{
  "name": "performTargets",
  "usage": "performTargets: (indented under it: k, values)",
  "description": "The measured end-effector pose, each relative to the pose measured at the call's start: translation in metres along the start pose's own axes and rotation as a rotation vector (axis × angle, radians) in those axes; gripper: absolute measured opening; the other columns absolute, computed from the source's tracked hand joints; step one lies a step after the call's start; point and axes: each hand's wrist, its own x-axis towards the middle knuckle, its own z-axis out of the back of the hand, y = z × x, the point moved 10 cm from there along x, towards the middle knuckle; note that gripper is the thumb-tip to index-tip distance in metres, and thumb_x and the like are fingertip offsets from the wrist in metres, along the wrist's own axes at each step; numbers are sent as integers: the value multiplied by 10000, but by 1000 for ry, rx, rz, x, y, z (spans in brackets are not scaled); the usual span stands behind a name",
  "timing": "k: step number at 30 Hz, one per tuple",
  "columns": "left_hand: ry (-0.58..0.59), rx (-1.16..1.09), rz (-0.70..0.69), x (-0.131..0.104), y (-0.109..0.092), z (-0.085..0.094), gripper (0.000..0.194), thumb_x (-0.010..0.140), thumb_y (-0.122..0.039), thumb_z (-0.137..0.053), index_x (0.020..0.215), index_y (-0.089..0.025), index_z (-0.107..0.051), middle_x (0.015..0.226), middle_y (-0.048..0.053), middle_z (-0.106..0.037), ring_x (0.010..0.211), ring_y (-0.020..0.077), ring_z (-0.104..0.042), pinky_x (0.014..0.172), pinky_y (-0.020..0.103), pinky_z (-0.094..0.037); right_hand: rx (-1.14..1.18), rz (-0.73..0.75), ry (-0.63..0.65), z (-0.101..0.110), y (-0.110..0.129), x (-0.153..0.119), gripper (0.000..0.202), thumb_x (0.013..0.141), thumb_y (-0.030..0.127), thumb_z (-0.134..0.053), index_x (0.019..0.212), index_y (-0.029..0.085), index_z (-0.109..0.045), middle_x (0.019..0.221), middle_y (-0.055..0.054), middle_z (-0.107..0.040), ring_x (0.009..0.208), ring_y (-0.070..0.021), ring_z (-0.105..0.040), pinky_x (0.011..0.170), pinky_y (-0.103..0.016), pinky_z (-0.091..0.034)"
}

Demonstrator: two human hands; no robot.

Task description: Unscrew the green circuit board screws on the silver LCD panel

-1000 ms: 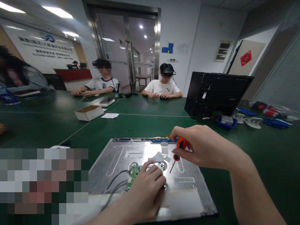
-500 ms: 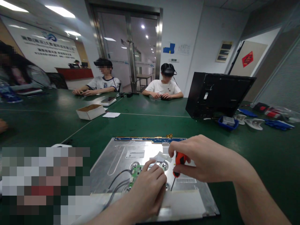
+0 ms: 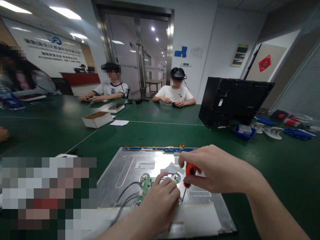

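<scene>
A flat metal display panel lies back side up on the table in front of me. My right hand grips a screwdriver by its red-orange and black handle. Its thin shaft slants down, with the tip at the panel beside a round metal boss near my left fingers. Over the green circuit board rests my left hand, fingers partly bent and the index finger stretched out; its thumb is hidden. Dark cables run from the board's left side. Clear tape lies just beyond my left fingertips.
A black monitor housing stands at the right rear, near a blue tray and blue gloves. An open cardboard box and white paper lie left of centre. Several people sit around the green table. A pixelated area covers the lower left.
The screwdriver and my right hand have shifted slightly left and down, the tip now closer to the boss. My left hand stays over the circuit board.
</scene>
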Motion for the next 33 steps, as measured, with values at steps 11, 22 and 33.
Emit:
performTargets:
  k: [11,22,33]
  values:
    - [-16,-46,-16,-1,-2,3,127,815,-111,-507,873,-208,-567,908,34,-649,894,223,-575,1074,491,-273,11,-19,28,-3,3,5,121,851,228,-609,959,222,-554,849,33,-707,688,-127,-586,562,-251,-263]
    - [-29,-87,-14,-2,-1,5,69,819,-178,-544,871,-209,-577,933,33,-667,915,225,-583,1081,479,-260,-23,0,12,-4,6,6,108,859,243,-602,940,240,-531,837,35,-683,671,-130,-556,557,-257,-240]
    - [46,-58,-8,0,2,2,174,810,-215,-543,971,-218,-607,986,71,-665,990,264,-587,1083,515,-270,-81,56,22,-8,20,3,85,883,242,-570,889,226,-487,851,19,-663,705,-139,-560,561,-268,-253]
